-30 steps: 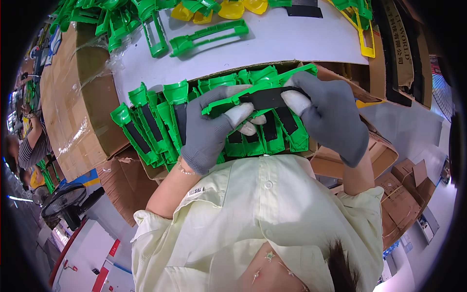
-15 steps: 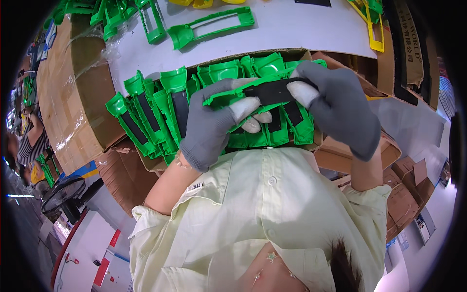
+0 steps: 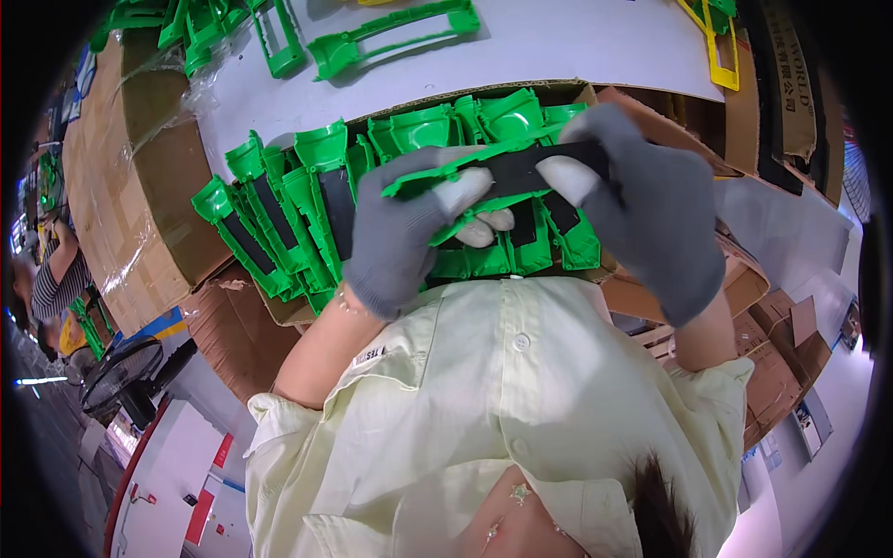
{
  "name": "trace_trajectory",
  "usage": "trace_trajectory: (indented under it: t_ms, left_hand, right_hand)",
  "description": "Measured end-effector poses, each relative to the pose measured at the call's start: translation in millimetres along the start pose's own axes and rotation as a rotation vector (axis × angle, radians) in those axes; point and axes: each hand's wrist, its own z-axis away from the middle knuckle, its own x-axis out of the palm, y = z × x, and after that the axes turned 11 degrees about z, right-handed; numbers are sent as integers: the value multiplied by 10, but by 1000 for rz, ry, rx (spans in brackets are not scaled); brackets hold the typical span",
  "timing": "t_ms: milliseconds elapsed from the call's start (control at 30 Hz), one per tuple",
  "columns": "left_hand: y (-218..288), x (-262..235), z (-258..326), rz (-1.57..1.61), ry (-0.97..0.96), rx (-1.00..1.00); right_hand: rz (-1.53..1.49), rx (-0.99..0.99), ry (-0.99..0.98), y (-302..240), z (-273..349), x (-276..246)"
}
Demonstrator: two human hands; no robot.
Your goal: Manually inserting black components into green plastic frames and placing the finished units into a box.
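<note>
In gloved fingers, my left hand (image 3: 395, 228) grips a green plastic housing part (image 3: 416, 182) at its left end, thumb on top and fingertips showing below. A black strip (image 3: 521, 173) lies along the middle of this part. My right hand (image 3: 651, 209), also in a grey glove with pale fingertips, is closed on the right end, its thumb pressed against the strip; its other fingers are mostly hidden. Just beneath both hands, several similar green parts (image 3: 322, 147) stand in rows in an open cardboard box (image 3: 451, 98), many with black strips inside.
Beyond the box is a white tabletop (image 3: 595, 46) with loose green frames (image 3: 391, 39) and a yellow frame (image 3: 723, 65) at the right. A large carton (image 3: 130, 177) stands at the left. A black fan (image 3: 121, 377) and another person (image 3: 60, 265) are farther left.
The view has shifted slightly, so the table items sit higher. My right hand has moved a little along the held part, and more of the black strip shows beside its thumb.
</note>
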Motion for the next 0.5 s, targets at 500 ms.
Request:
trace_trajectory:
  t_ms: [500]
  left_hand:
    - [126, -31, 172, -408, -137, 14]
  right_hand:
    - [-470, 134, -10, 73, 681, 417]
